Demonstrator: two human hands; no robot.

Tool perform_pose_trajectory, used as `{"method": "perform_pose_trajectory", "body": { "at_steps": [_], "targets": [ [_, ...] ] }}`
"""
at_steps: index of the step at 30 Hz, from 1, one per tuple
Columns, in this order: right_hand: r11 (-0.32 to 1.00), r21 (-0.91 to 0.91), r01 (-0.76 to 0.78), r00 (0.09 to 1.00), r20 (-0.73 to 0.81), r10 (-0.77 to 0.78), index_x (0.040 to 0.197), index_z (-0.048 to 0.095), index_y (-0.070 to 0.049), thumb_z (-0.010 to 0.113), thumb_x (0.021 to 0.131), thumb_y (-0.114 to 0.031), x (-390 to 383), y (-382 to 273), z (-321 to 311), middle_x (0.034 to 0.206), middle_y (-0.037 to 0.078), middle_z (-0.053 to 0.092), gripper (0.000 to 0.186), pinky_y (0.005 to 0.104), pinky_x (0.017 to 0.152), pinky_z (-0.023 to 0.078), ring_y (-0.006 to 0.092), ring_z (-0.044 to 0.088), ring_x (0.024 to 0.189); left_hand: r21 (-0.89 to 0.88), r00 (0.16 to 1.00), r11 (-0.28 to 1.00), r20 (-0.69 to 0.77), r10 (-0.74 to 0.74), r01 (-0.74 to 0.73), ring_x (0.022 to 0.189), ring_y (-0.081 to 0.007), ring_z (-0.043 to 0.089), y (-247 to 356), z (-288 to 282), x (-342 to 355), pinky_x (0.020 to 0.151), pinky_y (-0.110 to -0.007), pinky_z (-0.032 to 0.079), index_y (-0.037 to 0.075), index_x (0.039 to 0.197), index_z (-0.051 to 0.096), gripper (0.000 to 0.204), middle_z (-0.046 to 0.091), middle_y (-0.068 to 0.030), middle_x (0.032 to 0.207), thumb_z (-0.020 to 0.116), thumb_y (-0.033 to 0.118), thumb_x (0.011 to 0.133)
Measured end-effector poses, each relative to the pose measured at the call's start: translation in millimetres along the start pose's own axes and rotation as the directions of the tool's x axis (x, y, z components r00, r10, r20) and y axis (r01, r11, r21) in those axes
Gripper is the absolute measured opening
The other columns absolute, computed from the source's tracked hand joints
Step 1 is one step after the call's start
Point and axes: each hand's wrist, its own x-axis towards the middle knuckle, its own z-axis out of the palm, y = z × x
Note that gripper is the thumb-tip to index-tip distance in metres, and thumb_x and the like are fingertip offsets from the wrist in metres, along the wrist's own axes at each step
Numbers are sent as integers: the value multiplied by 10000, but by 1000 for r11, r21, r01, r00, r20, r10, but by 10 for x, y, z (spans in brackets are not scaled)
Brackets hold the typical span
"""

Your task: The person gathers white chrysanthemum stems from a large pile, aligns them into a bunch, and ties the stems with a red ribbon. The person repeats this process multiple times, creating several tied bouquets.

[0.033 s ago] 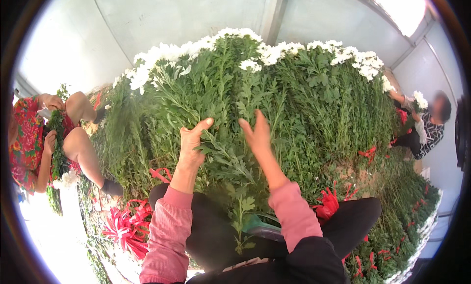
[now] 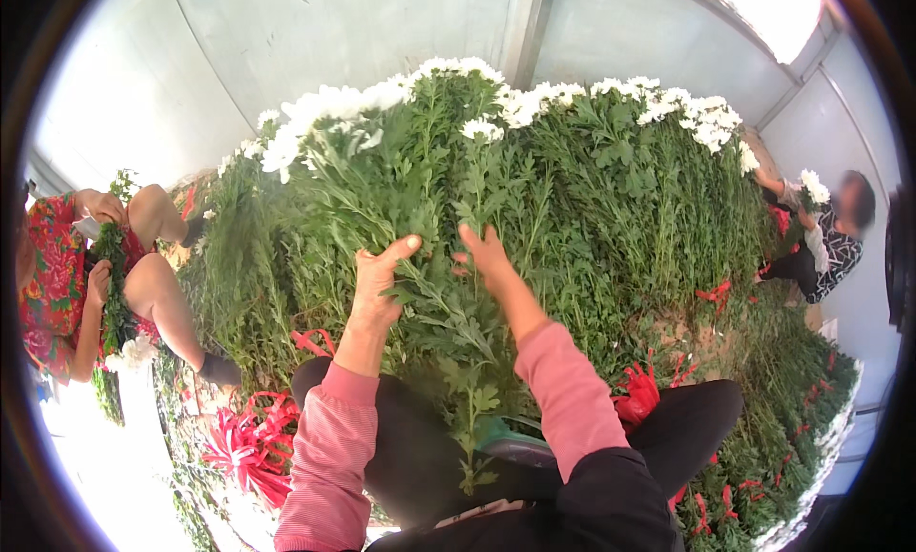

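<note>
A bunch of white flowers (image 2: 437, 309) is held in the left hand (image 2: 376, 283), its stem ends above the lap (image 2: 415, 442).
The gripping fingers are mostly hidden; the blooms are blended into the pile (image 2: 630, 218) behind. The right hand (image 2: 492, 264) is partly screened by leaves, so whether anything is held there cannot be told.

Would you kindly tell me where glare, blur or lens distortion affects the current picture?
In the head view, glare whites out the lower left and a patch at upper right; the upper-left flowers look overexposed, petals merging. In the same head view, the head of the person at right is blurred, and wall seams curve near the dark rim.
</note>
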Motion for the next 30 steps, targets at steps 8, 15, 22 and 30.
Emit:
{"method": "perform_pose_trajectory", "body": {
  "at_steps": [8, 15, 22, 30],
  "targets": [
    [874, 172, 455, 886, 7, -463, 1515, 393, -89, 473, 1041, -157, -889, -803, -512, 831, 2, 574, 486, 173, 413, 335, 27, 428, 521, -201, 991, 972, -29, -134, 126, 801, -294, 712, -49, -84, 80, 728, -469, 624, -39, 1075, 677, 350, 729, -129, 972, 771, 189, 827],
    [535, -165, 829, 500, -211, -840, 1494, 444, -108, 479, 1039, -149, -1337, -1262, -904, 776, 6, 592, 458, 171, 427, 384, 39, 479, 547, -316, 996, 945, 48, -77, 88, 848, -328, 706, -2, -127, 159, 789, -492, 601, -6, 1125, 670, 332, 722, -134, 985, 727, 197, 869],
    [167, -485, 859, 384, 393, -835, 1376, 571, -17, 533, 1019, -110, -1685, -937, -403, 877, 142, 685, 371, 322, 629, 522, 177, 621, 648, -396, 962, 916, 216, 165, -68, 1060, -311, 648, 59, 431, 212, 928, -490, 560, 59, 1293, 578, 513, 666, -104, 1203, 777, 110, 822],
    [33, -483, 875, 246, 385, -889, 1374, 547, 4, 551, 993, -46, -1928, -1120, -532, 1078, 252, 680, 384, 362, 770, 545, 356, 703, 898, -437, 943, 889, 217, 254, -139, 1021, -277, 649, 397, 1032, -181, 925, -460, 554, -5, 1175, 636, 449, 690, -120, 1105, 817, 125, 786]
  ]
}}
